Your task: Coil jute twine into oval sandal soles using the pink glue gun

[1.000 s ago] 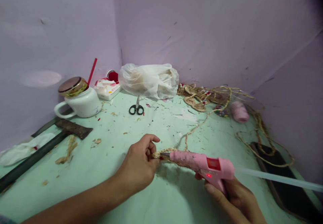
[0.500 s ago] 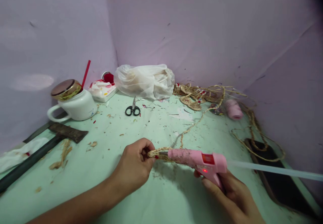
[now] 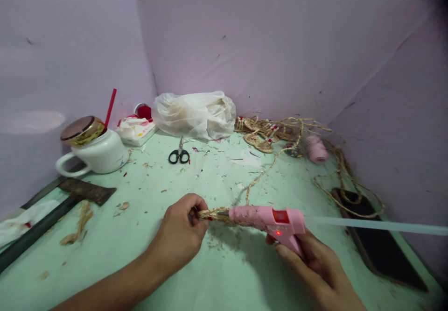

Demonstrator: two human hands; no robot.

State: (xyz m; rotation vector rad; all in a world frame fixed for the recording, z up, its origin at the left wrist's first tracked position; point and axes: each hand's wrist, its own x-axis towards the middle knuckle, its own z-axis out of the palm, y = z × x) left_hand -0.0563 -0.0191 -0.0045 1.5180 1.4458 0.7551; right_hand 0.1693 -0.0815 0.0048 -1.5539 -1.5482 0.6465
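Pinched between the thumb and fingers of my left hand (image 3: 184,229) is the end of a braided straw piece (image 3: 215,212), held just above the table. My right hand (image 3: 315,264) is wrapped round the grip of a pink hot glue gun (image 3: 268,220), whose small red light is lit. The gun's nozzle lies against the braid, close to my left fingers; the exact contact is hidden. A long translucent glue stick (image 3: 371,224) sticks out of the gun's back. From the braid, a thin plaited cord (image 3: 261,176) runs up toward the far right.
Black-handled scissors (image 3: 179,156) lie mid-table. To the left are an axe (image 3: 82,192) and a white mug (image 3: 101,152). A plastic bag (image 3: 196,115), beaded straw pieces (image 3: 259,140) and a pink thread spool (image 3: 316,150) line the back. A phone (image 3: 381,250) lies at right.
The whole view has shifted, so everything sits slightly further left. Both hands keep their holds, and the glue gun's nozzle stays at the braid.
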